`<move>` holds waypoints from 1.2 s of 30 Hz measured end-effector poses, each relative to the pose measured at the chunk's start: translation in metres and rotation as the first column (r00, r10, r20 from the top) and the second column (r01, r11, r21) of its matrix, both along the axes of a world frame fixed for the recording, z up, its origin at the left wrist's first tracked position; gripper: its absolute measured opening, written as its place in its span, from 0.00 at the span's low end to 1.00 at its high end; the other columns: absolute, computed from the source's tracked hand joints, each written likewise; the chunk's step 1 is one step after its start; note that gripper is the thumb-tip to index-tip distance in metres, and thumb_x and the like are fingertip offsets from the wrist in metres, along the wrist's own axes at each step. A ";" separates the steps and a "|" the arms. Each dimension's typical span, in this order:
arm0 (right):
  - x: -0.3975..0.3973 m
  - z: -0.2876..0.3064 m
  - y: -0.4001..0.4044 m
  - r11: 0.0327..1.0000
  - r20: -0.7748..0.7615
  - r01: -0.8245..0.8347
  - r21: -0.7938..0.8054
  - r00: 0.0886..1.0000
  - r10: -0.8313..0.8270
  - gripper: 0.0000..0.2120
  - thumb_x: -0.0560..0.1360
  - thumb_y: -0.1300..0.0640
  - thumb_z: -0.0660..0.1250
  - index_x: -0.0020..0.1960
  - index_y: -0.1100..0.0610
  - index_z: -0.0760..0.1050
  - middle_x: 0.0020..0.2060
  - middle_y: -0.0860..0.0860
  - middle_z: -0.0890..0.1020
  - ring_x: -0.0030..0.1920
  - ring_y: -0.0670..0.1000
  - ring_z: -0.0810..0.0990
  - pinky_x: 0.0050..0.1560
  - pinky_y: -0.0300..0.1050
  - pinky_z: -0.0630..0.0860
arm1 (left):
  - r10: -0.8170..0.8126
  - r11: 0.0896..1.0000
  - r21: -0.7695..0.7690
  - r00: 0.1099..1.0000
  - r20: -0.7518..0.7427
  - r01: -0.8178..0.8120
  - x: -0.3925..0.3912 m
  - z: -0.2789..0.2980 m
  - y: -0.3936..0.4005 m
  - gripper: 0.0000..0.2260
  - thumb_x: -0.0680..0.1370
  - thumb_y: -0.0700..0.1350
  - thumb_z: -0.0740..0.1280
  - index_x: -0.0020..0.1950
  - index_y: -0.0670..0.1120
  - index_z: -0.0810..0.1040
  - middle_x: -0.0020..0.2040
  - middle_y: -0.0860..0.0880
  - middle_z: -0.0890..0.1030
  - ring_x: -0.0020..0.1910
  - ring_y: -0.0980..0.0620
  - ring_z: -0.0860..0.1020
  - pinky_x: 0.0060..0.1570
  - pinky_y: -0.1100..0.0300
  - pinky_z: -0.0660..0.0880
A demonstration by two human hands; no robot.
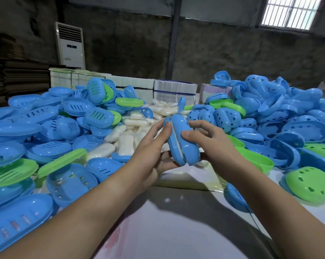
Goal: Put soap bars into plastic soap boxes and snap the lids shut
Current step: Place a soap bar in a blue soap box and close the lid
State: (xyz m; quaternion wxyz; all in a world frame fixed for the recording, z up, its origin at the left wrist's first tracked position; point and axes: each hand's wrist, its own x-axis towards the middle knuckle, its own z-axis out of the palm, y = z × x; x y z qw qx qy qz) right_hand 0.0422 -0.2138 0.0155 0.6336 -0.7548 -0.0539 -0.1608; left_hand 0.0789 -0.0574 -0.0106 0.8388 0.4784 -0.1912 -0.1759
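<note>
Item, nearest us: a pale grey-white tabletop (176,221), bare below our forearms.

Item, held at centre: one blue oval plastic soap box (182,141), stood on edge above the table, its two halves not yet closed; a pale strip shows in the gap between them (probably the white soap bar inside, though we cannot see enough to be sure). Our left hand (154,156) grips the left half, thumb on the seam side and fingers curled behind. Our right hand (210,144) grips the right half, thumb on its shell, fingers curled round its far side. Both hands are closed round the box from opposite sides.

Item, left of the grip: a heap of blue and green slotted lids and trays (51,128).

Item, right of the grip: a heap of blue and green shells with punched holes (279,124).

Item, just beyond the grip: a pile of loose white soap bars (139,128).

Item, farthest: banded white paper stacks (174,88) and a standing white air-conditioner (70,45).

Risk noted: if we squeeze with the halves skewed, the rim may catch the bar and the lid fail to snap; pressing at one end only could leave the other end gaping.
</note>
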 end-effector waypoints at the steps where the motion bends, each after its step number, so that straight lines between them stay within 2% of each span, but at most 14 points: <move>1: 0.000 -0.001 0.002 1.000 0.004 0.012 0.019 1.000 -0.012 0.14 0.71 0.53 0.76 0.55 0.49 0.79 0.40 0.49 0.85 0.38 0.48 0.86 0.32 0.43 0.80 | 0.005 1.000 -0.004 1.000 -0.003 -0.005 0.001 0.000 0.000 0.28 0.72 0.57 0.69 0.71 0.54 0.74 0.59 0.48 0.86 0.51 0.40 0.86 0.40 0.48 0.84; 4: 0.002 -0.005 0.008 0.997 0.022 0.049 0.060 0.998 -0.051 0.14 0.72 0.56 0.76 0.55 0.48 0.78 0.44 0.52 0.83 0.35 0.44 0.84 0.28 0.37 0.75 | 0.035 0.999 0.002 0.999 0.021 -0.035 0.002 -0.001 0.000 0.28 0.71 0.57 0.70 0.71 0.55 0.74 0.57 0.49 0.87 0.50 0.41 0.87 0.40 0.47 0.85; 9: 0.001 -0.009 0.013 0.996 0.073 0.076 0.041 0.994 -0.079 0.15 0.71 0.54 0.76 0.55 0.44 0.77 0.46 0.51 0.83 0.36 0.42 0.83 0.31 0.36 0.76 | 0.070 0.997 0.007 0.995 0.068 -0.071 0.003 -0.001 -0.001 0.24 0.70 0.56 0.71 0.67 0.58 0.76 0.52 0.51 0.88 0.48 0.46 0.87 0.39 0.50 0.84; 12: -0.001 -0.009 0.015 0.997 0.092 0.063 0.051 0.993 -0.068 0.20 0.66 0.50 0.75 0.56 0.45 0.77 0.44 0.46 0.83 0.38 0.41 0.84 0.33 0.35 0.76 | 0.081 0.996 0.015 0.991 0.102 -0.083 0.004 -0.001 0.000 0.23 0.70 0.56 0.71 0.65 0.59 0.76 0.53 0.51 0.87 0.48 0.47 0.87 0.39 0.51 0.84; 16: -0.003 -0.008 0.012 0.998 0.122 0.054 0.017 0.991 -0.056 0.24 0.66 0.50 0.74 0.62 0.48 0.77 0.49 0.49 0.83 0.41 0.42 0.83 0.36 0.36 0.77 | 0.075 0.997 0.021 0.988 0.135 -0.079 0.003 0.000 0.001 0.24 0.70 0.56 0.72 0.66 0.59 0.75 0.56 0.50 0.86 0.51 0.46 0.87 0.41 0.50 0.84; 18: -0.004 -0.008 0.011 0.999 0.131 0.046 0.011 0.990 -0.047 0.23 0.69 0.54 0.76 0.63 0.51 0.76 0.50 0.50 0.83 0.41 0.41 0.83 0.36 0.35 0.77 | 0.067 0.997 0.023 0.988 0.141 -0.071 0.003 0.000 0.002 0.23 0.70 0.55 0.72 0.65 0.60 0.75 0.56 0.50 0.86 0.52 0.46 0.86 0.41 0.51 0.83; 21: -0.004 -0.009 0.010 0.999 0.148 0.034 0.001 0.988 -0.034 0.20 0.74 0.59 0.74 0.64 0.52 0.76 0.50 0.51 0.82 0.41 0.40 0.83 0.36 0.35 0.78 | 0.059 0.998 0.023 0.987 0.152 -0.063 0.003 -0.001 0.002 0.22 0.69 0.55 0.72 0.63 0.60 0.76 0.55 0.51 0.87 0.51 0.47 0.87 0.40 0.51 0.83; 24: -0.003 -0.009 0.009 1.000 0.150 0.021 -0.003 0.988 -0.021 0.21 0.71 0.58 0.76 0.63 0.51 0.76 0.51 0.52 0.82 0.41 0.40 0.83 0.37 0.35 0.78 | 0.064 0.997 0.020 0.984 0.165 -0.069 0.003 -0.001 0.003 0.23 0.68 0.55 0.73 0.62 0.60 0.75 0.54 0.49 0.87 0.51 0.47 0.87 0.39 0.52 0.83; 28: -0.004 -0.008 0.008 1.000 0.134 -0.019 0.012 0.991 0.018 0.20 0.70 0.57 0.76 0.60 0.49 0.77 0.52 0.52 0.82 0.42 0.41 0.83 0.38 0.36 0.78 | 0.074 0.996 0.026 0.981 0.178 -0.080 0.002 -0.001 0.004 0.28 0.67 0.55 0.74 0.67 0.57 0.74 0.57 0.46 0.85 0.52 0.46 0.86 0.39 0.52 0.83; 32: -0.004 -0.007 0.007 1.000 0.155 -0.002 -0.004 0.988 0.003 0.21 0.67 0.55 0.76 0.58 0.48 0.77 0.51 0.49 0.82 0.43 0.41 0.82 0.39 0.35 0.78 | 0.066 0.997 0.024 0.979 0.191 -0.071 0.002 0.000 0.004 0.26 0.69 0.54 0.74 0.66 0.57 0.75 0.56 0.47 0.86 0.52 0.46 0.86 0.40 0.53 0.83; 36: -0.003 -0.007 0.008 0.997 0.195 0.065 -0.047 0.979 -0.055 0.19 0.72 0.59 0.76 0.60 0.48 0.77 0.50 0.48 0.82 0.42 0.38 0.82 0.38 0.33 0.77 | 0.071 0.997 0.023 0.983 0.171 -0.076 0.003 -0.001 0.003 0.26 0.69 0.55 0.73 0.66 0.57 0.75 0.56 0.48 0.86 0.53 0.44 0.86 0.42 0.50 0.84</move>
